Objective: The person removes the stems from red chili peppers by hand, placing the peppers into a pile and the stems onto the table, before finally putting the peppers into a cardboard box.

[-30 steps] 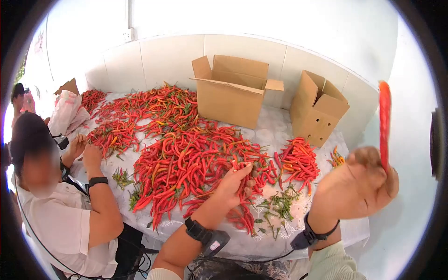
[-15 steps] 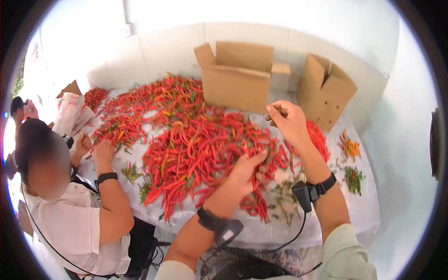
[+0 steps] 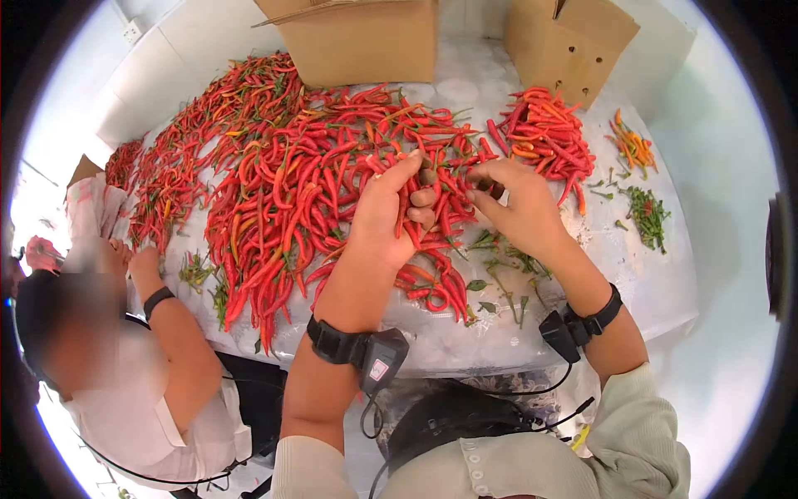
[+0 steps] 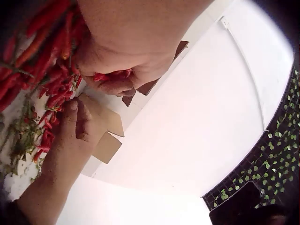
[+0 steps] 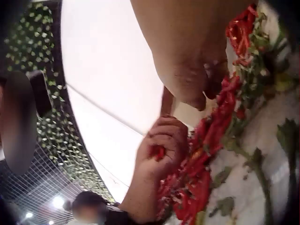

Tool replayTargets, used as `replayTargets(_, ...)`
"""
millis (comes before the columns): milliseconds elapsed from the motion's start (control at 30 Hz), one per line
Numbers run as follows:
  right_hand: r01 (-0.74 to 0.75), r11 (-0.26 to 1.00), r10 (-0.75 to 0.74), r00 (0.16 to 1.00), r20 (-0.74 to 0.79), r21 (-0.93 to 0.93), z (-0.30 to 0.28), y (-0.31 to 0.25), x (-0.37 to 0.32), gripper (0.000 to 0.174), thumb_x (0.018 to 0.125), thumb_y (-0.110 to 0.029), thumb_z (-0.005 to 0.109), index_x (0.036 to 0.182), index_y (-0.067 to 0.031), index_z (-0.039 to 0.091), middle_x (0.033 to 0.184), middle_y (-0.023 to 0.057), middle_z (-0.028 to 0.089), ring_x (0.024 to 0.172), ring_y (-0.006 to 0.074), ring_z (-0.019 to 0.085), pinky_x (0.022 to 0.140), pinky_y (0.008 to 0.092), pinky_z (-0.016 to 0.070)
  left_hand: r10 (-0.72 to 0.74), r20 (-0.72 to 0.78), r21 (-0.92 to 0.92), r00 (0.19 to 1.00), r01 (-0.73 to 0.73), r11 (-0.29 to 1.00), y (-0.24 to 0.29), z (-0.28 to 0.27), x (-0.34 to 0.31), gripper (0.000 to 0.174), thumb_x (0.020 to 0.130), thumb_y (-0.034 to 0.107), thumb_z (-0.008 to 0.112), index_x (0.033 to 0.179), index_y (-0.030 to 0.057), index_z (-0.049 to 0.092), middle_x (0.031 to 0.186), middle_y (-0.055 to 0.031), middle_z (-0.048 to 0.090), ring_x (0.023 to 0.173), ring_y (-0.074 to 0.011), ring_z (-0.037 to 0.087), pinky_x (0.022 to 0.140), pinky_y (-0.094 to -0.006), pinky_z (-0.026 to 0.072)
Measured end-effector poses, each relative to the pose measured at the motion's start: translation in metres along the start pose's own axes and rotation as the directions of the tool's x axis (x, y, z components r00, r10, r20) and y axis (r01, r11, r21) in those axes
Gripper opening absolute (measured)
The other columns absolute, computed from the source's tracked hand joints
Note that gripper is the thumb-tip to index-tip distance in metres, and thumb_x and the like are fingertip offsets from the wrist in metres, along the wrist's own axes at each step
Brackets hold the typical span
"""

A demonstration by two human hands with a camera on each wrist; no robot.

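My left hand (image 3: 389,208) grips red chili peppers (image 4: 112,75) over the front of the large chili pile (image 3: 287,187). Their red ends show inside its curled fingers in both wrist views. Close to its right is my right hand (image 3: 524,208), palm down, with loosely bent fingers. A small gap parts its thumb and index fingertip, and no chili shows between them. Green stems and leaves (image 3: 507,270) lie beneath the right hand. Beyond it sits a smaller heap of red chilies (image 3: 549,137).
Two cardboard boxes, one large (image 3: 366,46) and one with holes (image 3: 565,54), stand at the back. Orange chilies (image 3: 633,145) and a stem heap (image 3: 647,216) lie at the right. Another person (image 3: 141,391) sits at the left, hands at the chilies. Cables hang from my wrist cameras.
My right hand held a red chili up at the right, then reached over the smaller heap without it. Now it is back beside my left hand. The head view has tipped down.
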State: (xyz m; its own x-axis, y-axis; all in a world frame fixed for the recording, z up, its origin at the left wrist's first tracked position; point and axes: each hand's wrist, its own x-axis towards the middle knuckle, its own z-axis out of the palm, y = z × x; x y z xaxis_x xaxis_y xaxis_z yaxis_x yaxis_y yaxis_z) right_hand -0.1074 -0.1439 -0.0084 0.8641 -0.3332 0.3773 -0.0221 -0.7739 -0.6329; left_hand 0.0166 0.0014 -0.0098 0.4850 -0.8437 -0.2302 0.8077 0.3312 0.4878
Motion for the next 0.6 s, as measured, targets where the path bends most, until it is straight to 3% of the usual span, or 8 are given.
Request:
replayTargets(100,0.245,0.959,-0.256,0.965,-0.062,-0.144,0.014,0.006,-0.001,0.024,0.075,-0.008,0.062,0.1,-0.0056,0.061,0.087,0.0115,0.058,0.083,0.0291,0.055,0.077,0.0381,0.044,-0.026,-0.024,0.032,0.999,0.026,0.999,0.0,-0.002,0.002,0.01,0.091,0.019,0.052,0.091,0.009,0.055,0.075,0.0004,0.056,0.051,-0.0042,0.041,0.038,-0.0148,0.0335)
replayTargets(200,0.28,0.951,-0.281,0.96,0.016,-0.129,0.017,0.013,-0.004,0.027,0.073,-0.006,0.063,0.1,-0.0056,0.06,0.089,0.0115,0.059,0.09,0.0304,0.052,0.081,0.0391,0.0415,-0.013,-0.063,0.091,0.998,0.019,0.996,-0.001,0.004,0.001,0.011,0.091,0.019,0.052,0.091,0.0088,0.054,0.075,0.0003,0.054,0.051,-0.0042,0.04,0.038,-0.0153,0.0329)
replayTargets(400,0.221,0.975,-0.221,0.975,0.01,-0.015,0.008,0.017,-0.004,0.022,0.068,-0.003,0.065,0.09,-0.0052,0.061,0.082,0.0113,0.059,0.083,0.0308,0.054,0.077,0.0394,0.0427,-0.015,-0.06,0.204,0.998,0.027,0.979,-0.006,0.009,0.0,0.006,0.089,0.013,0.052,0.093,0.0085,0.051,0.077,-0.0007,0.052,0.051,-0.0044,0.038,0.037,-0.0154,0.031)
replayTargets(500,0.257,0.966,-0.257,0.964,-0.063,-0.008,0.006,0.016,-0.003,0.02,0.067,-0.002,0.064,0.086,-0.0057,0.061,0.076,0.0104,0.058,0.077,0.0303,0.054,0.072,0.0395,0.0435,-0.035,-0.09,0.25,0.995,0.057,0.967,-0.009,0.011,-0.001,0.006,0.088,0.01,0.054,0.093,0.0098,0.051,0.077,-0.0011,0.052,0.051,-0.0041,0.039,0.037,-0.0151,0.0294)
replayTargets(600,0.277,0.96,-0.277,0.932,-0.233,-0.033,-0.001,0.008,-0.007,0.021,0.065,0.0,0.065,0.084,-0.0067,0.061,0.074,0.0091,0.058,0.074,0.0286,0.055,0.068,0.0384,0.0444,0.032,-0.161,0.411,0.986,0.038,0.911,-0.012,0.021,-0.004,0.008,0.087,0.01,0.055,0.094,0.0099,0.052,0.076,-0.0012,0.053,0.051,-0.0038,0.041,0.037,-0.0152,0.029)
